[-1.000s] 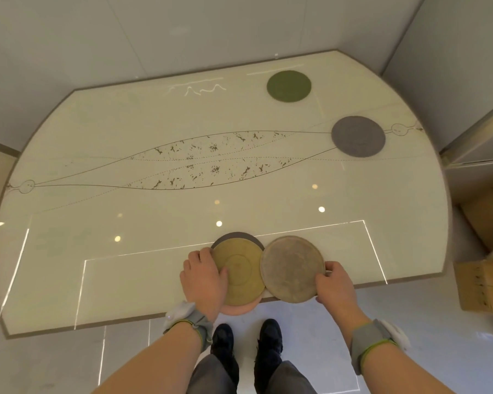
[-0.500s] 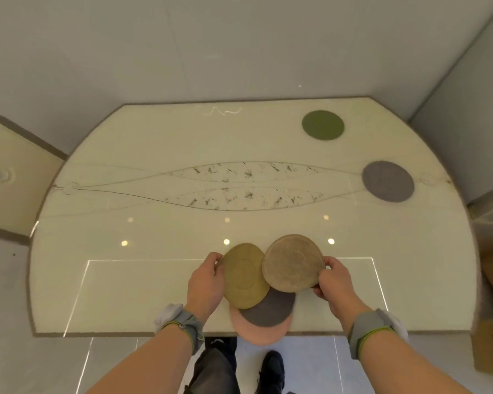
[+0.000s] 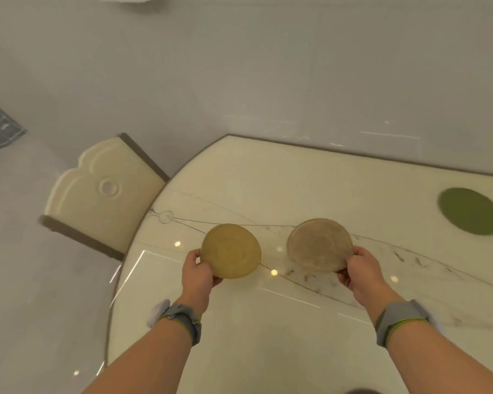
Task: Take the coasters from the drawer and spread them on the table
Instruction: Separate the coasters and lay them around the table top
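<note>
At the far left, off the table (image 3: 268, 351), a cream chair (image 3: 97, 206) stands close to the curved edge; it plays no part here.

Your left hand (image 3: 197, 275) is closed on the near-left rim of the yellow coaster (image 3: 230, 251), thumb on top and fingers curled below. The coaster is held above the table and tilted, not lying on it. How many coasters this hand holds I cannot tell; only one is visible.

Your right hand (image 3: 359, 273) grips the brown coaster (image 3: 319, 245) in the same way, at its near-right rim, also raised and tilted. The two coasters are apart, with bare table between them.

At the far right a green coaster (image 3: 470, 211) lies flat on the table already.

These discs look thin, light and quite stiff, because each keeps its shape when you hold it only by one edge. They are probably not fragile. A pinch at the rim is enough. The table top is glossy, so I think a coaster may slide a little if you drop it; lower it flat and then let go.
</note>
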A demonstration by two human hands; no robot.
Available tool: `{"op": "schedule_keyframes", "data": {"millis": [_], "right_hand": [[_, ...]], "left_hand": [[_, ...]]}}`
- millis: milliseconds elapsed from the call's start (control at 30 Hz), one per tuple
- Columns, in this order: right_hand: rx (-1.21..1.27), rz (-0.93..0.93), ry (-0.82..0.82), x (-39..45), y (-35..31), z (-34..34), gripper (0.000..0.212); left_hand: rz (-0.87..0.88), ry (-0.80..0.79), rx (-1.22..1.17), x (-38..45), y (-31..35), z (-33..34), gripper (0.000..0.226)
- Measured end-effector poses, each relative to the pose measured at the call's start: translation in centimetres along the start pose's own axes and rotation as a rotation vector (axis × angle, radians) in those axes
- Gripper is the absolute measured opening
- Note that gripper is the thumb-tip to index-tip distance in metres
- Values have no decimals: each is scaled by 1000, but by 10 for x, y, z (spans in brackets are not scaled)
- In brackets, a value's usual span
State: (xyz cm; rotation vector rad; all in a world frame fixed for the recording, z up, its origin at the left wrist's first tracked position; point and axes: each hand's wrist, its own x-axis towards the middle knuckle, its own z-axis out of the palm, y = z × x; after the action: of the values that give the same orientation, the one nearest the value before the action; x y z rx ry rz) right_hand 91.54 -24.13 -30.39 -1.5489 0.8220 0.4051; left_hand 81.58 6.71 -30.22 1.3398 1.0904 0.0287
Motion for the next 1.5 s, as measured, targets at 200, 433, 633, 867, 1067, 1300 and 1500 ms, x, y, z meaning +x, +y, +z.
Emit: {"op": "schedule_keyframes", "data": {"millis": [200, 433, 633, 867, 1067, 1300, 1500], "right_hand": [[50, 0, -55, 58, -71, 109, 35], [84, -34, -36, 124, -130, 190, 52], [65, -38, 24, 158, -152, 218, 45], [30, -35, -8, 156, -142, 207, 42], [-43, -40, -90, 117, -113, 159, 42], [-174, -75, -181, 42, -48, 52, 30], [-278, -79, -146, -17, 40, -72, 26]], "left_hand": [[-45, 177, -91, 91, 30, -37, 38], [-72, 243, -18, 143, 16, -25, 35], [-16, 309, 160, 149, -2, -16, 34], [27, 351, 340, 139, -9, -14, 45], [25, 370, 401, 109, -20, -17, 48], [29, 263, 478, 20, -79, -1, 43], [49, 155, 474, -89, -154, 18, 39]]}}
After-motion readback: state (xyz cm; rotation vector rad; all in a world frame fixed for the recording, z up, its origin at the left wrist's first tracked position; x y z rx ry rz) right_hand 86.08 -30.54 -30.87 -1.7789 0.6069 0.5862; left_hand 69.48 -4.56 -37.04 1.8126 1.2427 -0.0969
